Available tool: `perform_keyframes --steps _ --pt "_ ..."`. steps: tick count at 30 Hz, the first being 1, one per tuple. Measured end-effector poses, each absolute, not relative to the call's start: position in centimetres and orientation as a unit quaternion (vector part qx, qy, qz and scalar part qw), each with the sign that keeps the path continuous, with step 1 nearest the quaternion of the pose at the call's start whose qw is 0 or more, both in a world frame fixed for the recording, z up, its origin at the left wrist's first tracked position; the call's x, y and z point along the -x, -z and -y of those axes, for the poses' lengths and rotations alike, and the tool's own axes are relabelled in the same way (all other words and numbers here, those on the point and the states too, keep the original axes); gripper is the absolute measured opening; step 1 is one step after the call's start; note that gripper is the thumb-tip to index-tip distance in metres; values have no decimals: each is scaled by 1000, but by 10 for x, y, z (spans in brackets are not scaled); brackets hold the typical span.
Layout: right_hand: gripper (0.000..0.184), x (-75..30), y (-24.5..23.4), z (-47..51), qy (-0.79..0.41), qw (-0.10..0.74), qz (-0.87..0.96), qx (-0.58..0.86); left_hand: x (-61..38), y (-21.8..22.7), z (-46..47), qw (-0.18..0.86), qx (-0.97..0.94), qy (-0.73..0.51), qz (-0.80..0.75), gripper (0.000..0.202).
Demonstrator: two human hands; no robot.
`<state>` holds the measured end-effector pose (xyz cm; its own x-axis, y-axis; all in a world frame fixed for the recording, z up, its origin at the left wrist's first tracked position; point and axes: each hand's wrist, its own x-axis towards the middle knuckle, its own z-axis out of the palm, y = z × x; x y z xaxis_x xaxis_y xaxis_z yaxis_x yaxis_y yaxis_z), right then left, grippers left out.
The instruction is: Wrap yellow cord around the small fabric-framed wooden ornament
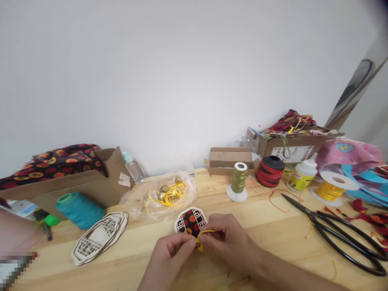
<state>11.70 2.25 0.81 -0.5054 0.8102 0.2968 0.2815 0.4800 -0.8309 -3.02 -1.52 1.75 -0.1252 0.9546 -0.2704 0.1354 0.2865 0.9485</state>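
Observation:
Yellow cord [199, 239] is pinched between the fingertips of both hands, close together over the table's front. My left hand [173, 252] grips it from the left, thumb and forefinger pressed together. From the right, my right hand [230, 241] pinches the same cord, and a strand loops over its fingers. Just beyond the fingertips lies a wooden fretwork plaque [191, 218] backed with black and red patterned fabric; my fingers hide its lower edge. Whether the cord is tied to the plaque I cannot make out.
Black scissors [321, 226] lie at the right, near a yellow cord spool [332, 190] and glue bottle [301, 176]. A plastic bag [142, 202] with bells and cord lies behind. Wooden cutouts [97, 240] and a teal thread cone [80, 210] sit left. Boxes [81, 194] stand along the wall.

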Motion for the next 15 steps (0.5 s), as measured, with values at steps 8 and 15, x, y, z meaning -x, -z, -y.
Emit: perform_keyframes --steps 8,15 --pt "12 -118 -2 -25 -480 366 695 390 32 -20 12 505 -450 -405 -615 22" --pt "14 -126 -6 -33 -668 301 559 388 35 -6 10 483 -450 -428 -618 22"
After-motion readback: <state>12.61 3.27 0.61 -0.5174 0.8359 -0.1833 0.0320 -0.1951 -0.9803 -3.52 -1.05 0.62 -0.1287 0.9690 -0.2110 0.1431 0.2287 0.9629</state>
